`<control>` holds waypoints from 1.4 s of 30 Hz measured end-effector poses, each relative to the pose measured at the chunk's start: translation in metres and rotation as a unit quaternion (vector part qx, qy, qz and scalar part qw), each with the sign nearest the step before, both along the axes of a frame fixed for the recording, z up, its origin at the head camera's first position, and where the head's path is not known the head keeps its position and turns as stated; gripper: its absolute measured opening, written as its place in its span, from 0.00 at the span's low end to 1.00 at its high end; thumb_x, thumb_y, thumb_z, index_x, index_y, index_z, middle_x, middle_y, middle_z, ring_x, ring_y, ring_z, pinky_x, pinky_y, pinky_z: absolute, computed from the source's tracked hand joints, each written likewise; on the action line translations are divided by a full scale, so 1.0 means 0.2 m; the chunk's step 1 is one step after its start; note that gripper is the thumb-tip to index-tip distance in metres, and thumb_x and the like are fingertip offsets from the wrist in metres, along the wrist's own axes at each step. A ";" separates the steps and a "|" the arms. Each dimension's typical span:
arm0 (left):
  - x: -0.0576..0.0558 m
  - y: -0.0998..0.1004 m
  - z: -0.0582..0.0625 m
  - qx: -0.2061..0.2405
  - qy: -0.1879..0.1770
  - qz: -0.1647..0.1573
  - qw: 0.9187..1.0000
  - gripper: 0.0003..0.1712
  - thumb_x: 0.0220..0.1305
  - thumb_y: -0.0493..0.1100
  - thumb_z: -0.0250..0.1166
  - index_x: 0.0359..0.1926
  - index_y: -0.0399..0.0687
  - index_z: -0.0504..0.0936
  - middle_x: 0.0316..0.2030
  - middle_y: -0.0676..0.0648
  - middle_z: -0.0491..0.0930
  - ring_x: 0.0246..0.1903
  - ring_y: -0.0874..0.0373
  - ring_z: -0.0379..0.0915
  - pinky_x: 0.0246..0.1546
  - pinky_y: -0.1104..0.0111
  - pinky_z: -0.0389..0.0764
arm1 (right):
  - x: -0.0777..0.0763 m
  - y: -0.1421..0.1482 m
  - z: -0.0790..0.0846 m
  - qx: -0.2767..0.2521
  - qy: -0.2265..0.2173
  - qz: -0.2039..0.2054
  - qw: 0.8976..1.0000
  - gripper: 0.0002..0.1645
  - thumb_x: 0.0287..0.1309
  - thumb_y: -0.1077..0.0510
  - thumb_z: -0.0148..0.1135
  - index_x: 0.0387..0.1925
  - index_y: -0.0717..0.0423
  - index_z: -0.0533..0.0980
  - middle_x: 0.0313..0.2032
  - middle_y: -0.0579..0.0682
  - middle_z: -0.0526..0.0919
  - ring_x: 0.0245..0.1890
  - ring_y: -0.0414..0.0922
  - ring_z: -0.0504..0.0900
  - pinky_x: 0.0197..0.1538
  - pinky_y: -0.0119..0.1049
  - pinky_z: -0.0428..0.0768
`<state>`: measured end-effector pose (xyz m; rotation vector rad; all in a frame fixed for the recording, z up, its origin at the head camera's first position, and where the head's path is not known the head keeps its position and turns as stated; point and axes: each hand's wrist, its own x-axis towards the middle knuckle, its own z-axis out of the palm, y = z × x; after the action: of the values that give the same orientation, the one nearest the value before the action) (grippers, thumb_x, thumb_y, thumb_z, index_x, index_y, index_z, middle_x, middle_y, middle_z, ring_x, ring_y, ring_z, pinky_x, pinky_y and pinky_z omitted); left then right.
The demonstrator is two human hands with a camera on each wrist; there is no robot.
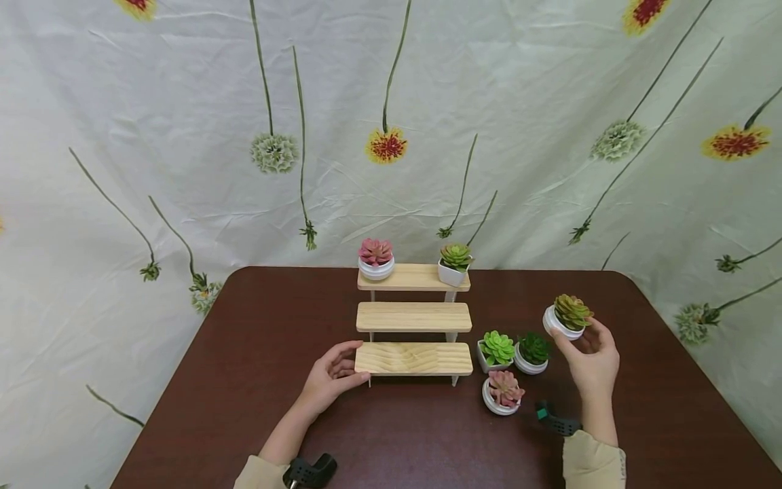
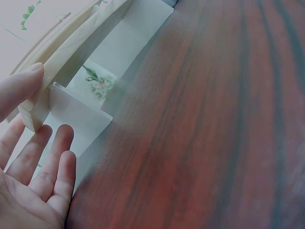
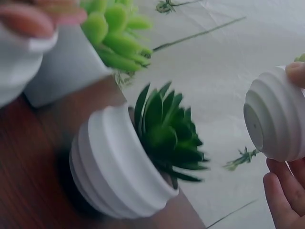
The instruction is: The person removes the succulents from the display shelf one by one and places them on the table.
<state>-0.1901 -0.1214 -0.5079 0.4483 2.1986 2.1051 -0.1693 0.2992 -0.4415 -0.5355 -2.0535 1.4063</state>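
Observation:
My left hand (image 1: 332, 377) pinches the left end of the bottom step of a three-tier wooden display stand (image 1: 414, 360); in the left wrist view the thumb lies on the board's upper side and fingers are beneath it. Off the table at the right, my right hand (image 1: 592, 356) grips a potted succulent (image 1: 572, 312) with green-brown leaves. Its white ribbed pot (image 3: 276, 114) is between thumb and fingers in the right wrist view. A pink succulent (image 1: 375, 252) and a green succulent (image 1: 455, 258) in white pots stand at either end of the top step.
Right of the stand, a light green succulent (image 1: 497, 348) in a square pot, a dark green succulent (image 1: 534, 348) and a pink succulent (image 1: 506, 388) stand close together on the dark brown table (image 1: 275, 319). A flower-printed cloth (image 1: 519, 102) hangs behind.

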 end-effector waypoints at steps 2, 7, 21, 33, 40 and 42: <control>0.00 0.00 0.00 0.000 0.001 -0.001 1.000 0.34 0.50 0.34 0.72 0.59 0.41 0.71 0.46 0.36 0.78 0.37 0.55 0.78 0.36 0.71 0.77 | 0.00 0.01 -0.01 -0.003 0.000 -0.006 1.000 0.36 0.48 0.59 0.72 0.57 0.64 0.68 0.44 0.45 0.73 0.38 0.28 0.72 0.40 0.17 0.71; 0.00 0.00 0.00 0.000 0.004 -0.003 1.000 0.34 0.50 0.34 0.72 0.59 0.40 0.71 0.47 0.36 0.77 0.37 0.55 0.78 0.36 0.70 0.77 | 0.01 0.04 -0.04 -0.009 -0.014 -0.017 1.000 0.37 0.48 0.57 0.72 0.58 0.65 0.68 0.46 0.49 0.73 0.36 0.27 0.71 0.36 0.14 0.69; 0.00 -0.01 -0.01 -0.001 0.013 -0.004 1.000 0.34 0.51 0.34 0.72 0.60 0.42 0.71 0.50 0.37 0.76 0.38 0.56 0.78 0.38 0.70 0.77 | 0.01 0.10 -0.14 -0.021 -0.040 -0.041 0.998 0.39 0.49 0.53 0.71 0.59 0.65 0.66 0.48 0.53 0.72 0.36 0.28 0.70 0.35 0.14 0.68; 0.00 0.00 0.00 0.003 0.023 -0.009 1.000 0.35 0.52 0.31 0.70 0.61 0.37 0.68 0.50 0.33 0.75 0.38 0.54 0.77 0.37 0.70 0.77 | 0.01 0.11 -0.19 -0.013 -0.054 -0.033 0.998 0.42 0.49 0.54 0.71 0.62 0.65 0.64 0.54 0.60 0.72 0.48 0.48 0.73 0.35 0.13 0.66; 0.00 -0.01 -0.01 -0.001 0.024 -0.012 1.000 0.34 0.52 0.31 0.70 0.61 0.37 0.68 0.50 0.33 0.75 0.38 0.55 0.78 0.38 0.70 0.77 | 0.02 0.13 -0.22 -0.001 -0.089 -0.014 0.996 0.44 0.50 0.54 0.70 0.63 0.66 0.62 0.55 0.66 0.71 0.53 0.58 0.72 0.33 0.12 0.62; 0.00 -0.01 -0.01 -0.002 0.022 -0.011 1.000 0.34 0.52 0.30 0.69 0.61 0.36 0.68 0.50 0.33 0.75 0.38 0.55 0.78 0.38 0.70 0.77 | 0.02 0.13 -0.23 0.005 -0.092 -0.010 0.996 0.43 0.50 0.54 0.70 0.63 0.67 0.62 0.54 0.67 0.70 0.52 0.58 0.72 0.33 0.12 0.62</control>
<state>-0.1900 -0.1230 -0.5097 0.5215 2.2098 2.0996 -0.1650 0.3250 -0.4881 -0.7019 -2.1912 1.3799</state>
